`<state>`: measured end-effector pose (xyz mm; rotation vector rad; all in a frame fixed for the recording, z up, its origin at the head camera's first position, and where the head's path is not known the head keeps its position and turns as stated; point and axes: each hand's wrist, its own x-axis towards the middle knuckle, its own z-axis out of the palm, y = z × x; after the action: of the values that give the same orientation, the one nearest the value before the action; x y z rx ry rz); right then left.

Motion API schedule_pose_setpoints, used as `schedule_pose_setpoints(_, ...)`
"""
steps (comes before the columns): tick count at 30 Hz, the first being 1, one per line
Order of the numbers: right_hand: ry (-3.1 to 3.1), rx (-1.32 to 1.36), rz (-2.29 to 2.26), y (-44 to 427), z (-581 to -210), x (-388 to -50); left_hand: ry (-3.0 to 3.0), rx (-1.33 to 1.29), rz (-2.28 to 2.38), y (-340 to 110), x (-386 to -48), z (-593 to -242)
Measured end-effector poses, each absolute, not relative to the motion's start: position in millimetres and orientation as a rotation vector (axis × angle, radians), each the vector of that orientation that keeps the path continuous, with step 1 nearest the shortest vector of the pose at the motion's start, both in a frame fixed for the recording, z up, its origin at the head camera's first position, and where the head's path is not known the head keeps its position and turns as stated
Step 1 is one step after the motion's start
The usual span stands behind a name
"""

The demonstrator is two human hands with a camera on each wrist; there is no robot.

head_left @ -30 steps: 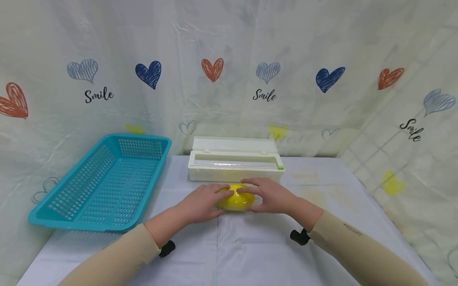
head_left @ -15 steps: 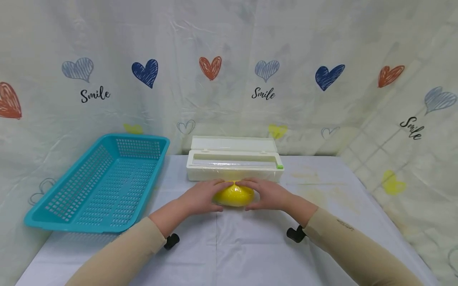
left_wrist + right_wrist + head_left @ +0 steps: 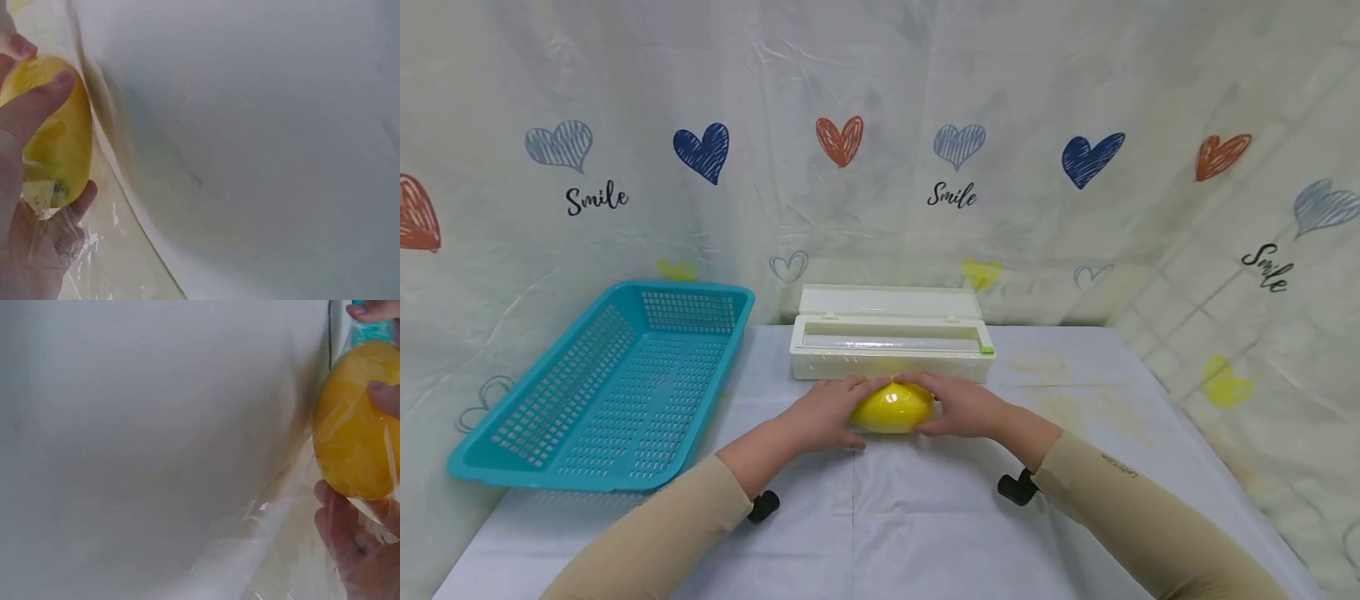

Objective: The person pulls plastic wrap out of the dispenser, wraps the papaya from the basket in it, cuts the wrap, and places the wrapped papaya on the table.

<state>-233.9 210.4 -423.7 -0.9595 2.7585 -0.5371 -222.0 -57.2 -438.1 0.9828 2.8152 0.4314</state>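
A glossy yellow oval fruit (image 3: pixel 891 408), its kind unclear, is wrapped in clear cling film at the middle of the table. My left hand (image 3: pixel 822 417) holds its left side and my right hand (image 3: pixel 967 407) its right side, their fingertips close together at its far top edge. In the left wrist view, a thumb lies across the fruit (image 3: pixel 65 137), and crinkled film (image 3: pixel 47 194) gathers near a darker spot at one end. The right wrist view shows film pulled smooth over the fruit (image 3: pixel 350 431), with fingers under its end. Behind both hands stands a white cling film dispenser (image 3: pixel 891 365), lid up.
At the left lies a turquoise perforated basket (image 3: pixel 713 400). The dispenser's lid (image 3: pixel 891 300) leans back near the patterned curtain (image 3: pixel 880 225), and a film roll (image 3: pixel 891 342) shows inside. A white cloth (image 3: pixel 865 533) covers the table.
My fingers have slid from the fruit's top toward its far edge, and the fingertips have come closer together. The fruit has shifted slightly away from me. Basket and dispenser stay in place.
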Motion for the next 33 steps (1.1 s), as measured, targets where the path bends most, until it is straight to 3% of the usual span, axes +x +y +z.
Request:
schedule_pose_setpoints(10,2.582,-1.021,-0.841,217.4,-406.9,-236.1,2.881,1.051,0.549,-54.8,-226.5,-429.0)
schedule_pose_setpoints(18,2.712,-0.899,-0.928,226.3,-379.5,-228.3,2.709,1.005,0.769,-55.8,-236.3,-411.3)
schedule_pose_setpoints(23,2.894,-1.092,-0.814,224.6,-371.6,-221.3,2.585,0.969,0.915,-57.6,-241.7,-403.5)
schedule_pose_setpoints(33,3.022,-1.346,-0.559,214.6,-392.8,-230.4,2.468,0.845,1.050,-64.8,-253.2,-388.9)
